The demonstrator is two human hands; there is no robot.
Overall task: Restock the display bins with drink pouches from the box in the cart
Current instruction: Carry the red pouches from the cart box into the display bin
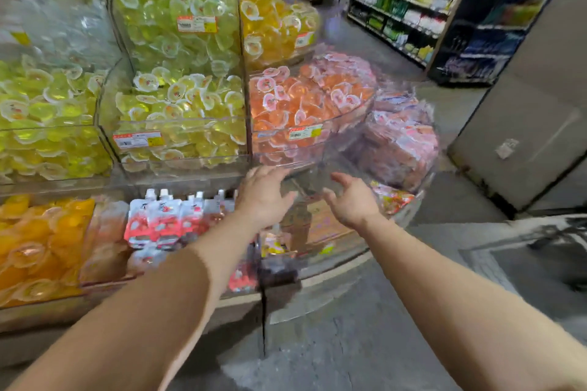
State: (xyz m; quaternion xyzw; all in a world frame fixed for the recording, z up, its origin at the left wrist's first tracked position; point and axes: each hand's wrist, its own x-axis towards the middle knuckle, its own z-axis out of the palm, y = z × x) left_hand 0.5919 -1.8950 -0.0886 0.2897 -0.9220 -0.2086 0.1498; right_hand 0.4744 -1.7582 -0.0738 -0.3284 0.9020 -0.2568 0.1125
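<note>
I have both arms stretched toward the display. My left hand point(263, 197) is released, fingers straight, hovering at the front edge of the clear bin point(286, 152) of orange jelly cups. My right hand point(351, 200) sits at its three o'clock, fingers loosely spread, grasping nothing. The red-and-white drink pouches point(165, 219) stand upright in a lower bin at nine o'clock from my left hand. A brown box point(324, 219) shows between my hands, blurred through clear plastic.
</note>
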